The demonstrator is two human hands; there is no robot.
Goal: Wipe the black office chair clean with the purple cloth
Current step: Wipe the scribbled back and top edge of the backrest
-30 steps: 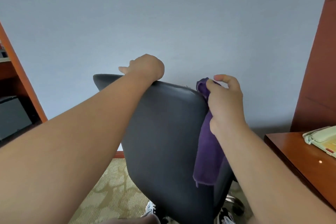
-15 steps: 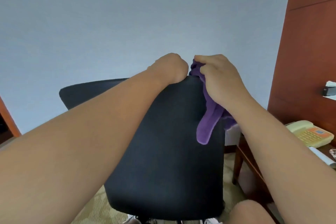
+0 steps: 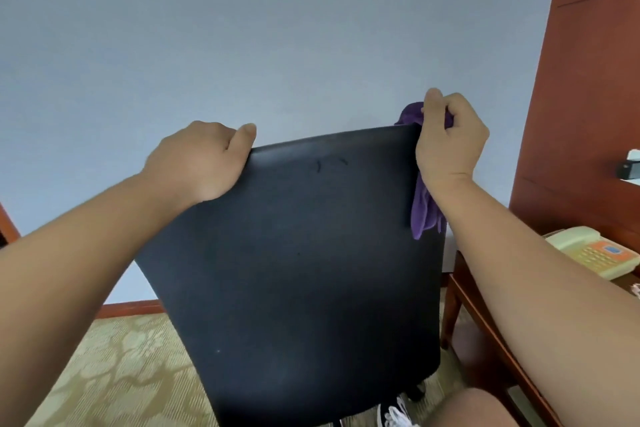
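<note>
Left hand (image 3: 204,161) and right hand (image 3: 446,142) (bunching purple cloth (image 3: 424,208)) grip the chair (image 3: 304,270) top corners.

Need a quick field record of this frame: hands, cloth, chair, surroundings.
left hand: grips the top-left corner of the black office chair backrest
right hand: holds the purple cloth at the backrest's top-right corner
cloth: bunched above the fingers, tail hanging down the right edge
chair: back faces the camera; scuff marks near the top edge
surroundings: telephone on wooden table at right; patterned carpet below
</note>
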